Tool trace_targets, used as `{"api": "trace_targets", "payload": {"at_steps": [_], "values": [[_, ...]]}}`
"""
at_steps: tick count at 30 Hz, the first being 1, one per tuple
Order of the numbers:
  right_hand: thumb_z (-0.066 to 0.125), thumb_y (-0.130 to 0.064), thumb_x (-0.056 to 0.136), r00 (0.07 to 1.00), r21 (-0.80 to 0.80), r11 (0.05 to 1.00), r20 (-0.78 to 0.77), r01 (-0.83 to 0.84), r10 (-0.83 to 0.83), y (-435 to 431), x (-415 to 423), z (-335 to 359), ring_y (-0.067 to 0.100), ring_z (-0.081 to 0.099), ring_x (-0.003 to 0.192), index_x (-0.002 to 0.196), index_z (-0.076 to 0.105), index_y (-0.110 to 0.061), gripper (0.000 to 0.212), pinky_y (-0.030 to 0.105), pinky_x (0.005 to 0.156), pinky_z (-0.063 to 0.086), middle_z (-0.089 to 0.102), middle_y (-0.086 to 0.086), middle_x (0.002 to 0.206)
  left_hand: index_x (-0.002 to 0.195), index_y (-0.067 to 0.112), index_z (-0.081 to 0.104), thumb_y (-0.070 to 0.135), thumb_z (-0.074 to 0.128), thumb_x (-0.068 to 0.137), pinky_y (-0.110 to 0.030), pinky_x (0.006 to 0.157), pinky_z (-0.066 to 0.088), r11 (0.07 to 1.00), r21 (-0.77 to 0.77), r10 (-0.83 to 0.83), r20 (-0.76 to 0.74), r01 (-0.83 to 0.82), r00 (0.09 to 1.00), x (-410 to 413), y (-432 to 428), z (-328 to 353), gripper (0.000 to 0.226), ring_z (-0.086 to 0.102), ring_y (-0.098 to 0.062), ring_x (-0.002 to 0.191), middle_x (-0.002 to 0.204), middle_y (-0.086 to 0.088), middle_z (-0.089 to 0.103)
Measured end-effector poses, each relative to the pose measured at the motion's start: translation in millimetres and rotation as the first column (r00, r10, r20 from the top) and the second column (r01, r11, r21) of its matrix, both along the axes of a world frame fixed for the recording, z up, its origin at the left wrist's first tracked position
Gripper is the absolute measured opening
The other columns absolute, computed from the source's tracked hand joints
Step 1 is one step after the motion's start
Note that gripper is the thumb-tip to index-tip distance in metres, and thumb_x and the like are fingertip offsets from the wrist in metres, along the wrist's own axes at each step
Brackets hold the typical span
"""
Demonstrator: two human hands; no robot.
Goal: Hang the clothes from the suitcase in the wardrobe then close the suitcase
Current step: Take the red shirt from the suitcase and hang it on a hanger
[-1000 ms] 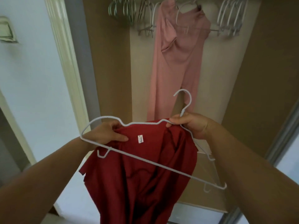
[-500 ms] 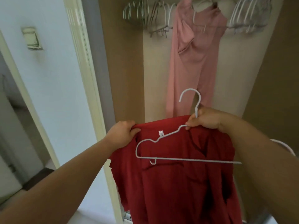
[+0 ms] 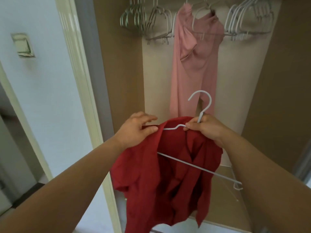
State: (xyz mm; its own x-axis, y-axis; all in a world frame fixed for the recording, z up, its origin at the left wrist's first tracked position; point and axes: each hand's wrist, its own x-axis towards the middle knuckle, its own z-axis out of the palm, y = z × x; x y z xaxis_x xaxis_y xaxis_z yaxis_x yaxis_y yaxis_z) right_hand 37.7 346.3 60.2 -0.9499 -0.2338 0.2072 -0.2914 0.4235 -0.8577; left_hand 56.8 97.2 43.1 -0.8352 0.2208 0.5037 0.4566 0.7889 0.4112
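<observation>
A: Item one?
B: Red shirt (image 3: pixel 159 182), held up before the open wardrobe (image 3: pixel 121 73), low against its middle. It is bunched over a white hanger (image 3: pixel 193 164), whose lower bar crosses the front of the cloth.

A: Hands?
B: Left hand (image 3: pixel 136 130): thumb and fingers pinch the shirt's top edge. Right hand (image 3: pixel 204 127): fingers curled tight round the hanger's neck, just under the hook.

A: Wardrobe contents?
B: Pink garment (image 3: pixel 193 68), hanging at top middle; empty hangers (image 3: pixel 249 21) bunched on either side.
</observation>
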Motion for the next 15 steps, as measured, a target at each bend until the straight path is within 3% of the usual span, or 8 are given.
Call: {"api": "trace_targets", "payload": {"at_steps": [2, 5, 7, 10, 12, 15], "values": [[0.067, -0.015, 0.085, 1.000, -0.035, 0.999, 0.002, -0.005, 0.005, -3, -1, 2, 0.011, 0.061, 0.085, 0.071, 0.073, -0.019, 0.015, 0.025, 0.086, 0.045, 0.071, -0.003, 0.081, 0.125, 0.018, 0.059, 0.042, 0.050, 0.086, -0.028, 0.099, 0.040, 0.978, -0.195, -0.081, 0.003, 0.080, 0.997, -8, 7, -5, 0.046, 0.055, -0.018, 0.112, 0.119, -0.002, 0.062], [0.068, -0.017, 0.083, 0.998, -0.050, 0.998, 0.038, -0.048, 0.050, -6, -1, 4, 0.014, 0.063, 0.085, 0.074, 0.075, -0.018, 0.012, 0.028, 0.087, 0.048, 0.072, -0.001, 0.082, 0.112, 0.013, 0.064, 0.029, 0.049, 0.091, -0.034, 0.089, 0.046, 0.984, -0.159, -0.087, -0.048, 0.078, 0.995, -12, 17, -8, 0.030, 0.061, -0.024, 0.101, 0.107, -0.005, 0.067], [0.069, -0.019, 0.081, 0.982, -0.175, 0.978, 0.127, -0.113, 0.136, -1, 0, 7, 0.017, 0.064, 0.082, 0.080, 0.074, -0.015, 0.006, 0.028, 0.080, 0.053, 0.072, 0.003, 0.082, 0.101, 0.011, 0.066, 0.030, 0.048, 0.088, -0.032, 0.082, 0.046, 0.983, -0.158, -0.117, -0.165, 0.091, 0.979, -14, 15, -6, 0.029, 0.063, -0.023, 0.090, 0.093, 0.000, 0.066], [0.060, -0.039, 0.075, 0.918, -0.433, 0.884, 0.253, -0.176, 0.306, 23, 1, 8, 0.016, 0.065, 0.074, 0.092, 0.066, -0.013, 0.032, 0.025, 0.067, 0.054, 0.070, 0.005, 0.085, 0.092, 0.011, 0.068, 0.039, 0.047, 0.086, -0.022, 0.075, 0.037, 0.983, -0.100, -0.171, -0.210, 0.153, 0.963, -18, 1, 6, 0.036, 0.059, -0.011, 0.079, 0.076, 0.018, 0.054], [0.061, -0.042, 0.075, 0.913, -0.391, 0.900, 0.266, -0.191, 0.310, 41, 2, 1, 0.012, 0.062, 0.063, 0.097, 0.058, -0.014, 0.036, 0.020, 0.053, 0.048, 0.068, 0.007, 0.088, 0.100, 0.016, 0.069, 0.049, 0.041, 0.083, -0.023, 0.081, 0.041, 0.984, -0.067, -0.173, -0.157, 0.164, 0.972, -19, -9, 19, 0.047, 0.055, 0.008, 0.081, 0.079, 0.025, 0.057], [0.071, -0.026, 0.066, 0.906, -0.082, 0.971, 0.351, -0.223, 0.238, 54, 4, -22, 0.008, 0.056, 0.062, 0.098, 0.058, -0.021, 0.036, 0.016, 0.049, 0.040, 0.064, 0.002, 0.087, 0.106, 0.016, 0.069, 0.051, 0.040, 0.080, -0.024, 0.085, 0.044, 0.981, -0.092, -0.186, -0.147, 0.174, 0.972, -19, -17, 33, 0.053, 0.053, 0.013, 0.083, 0.081, 0.024, 0.059]]}}
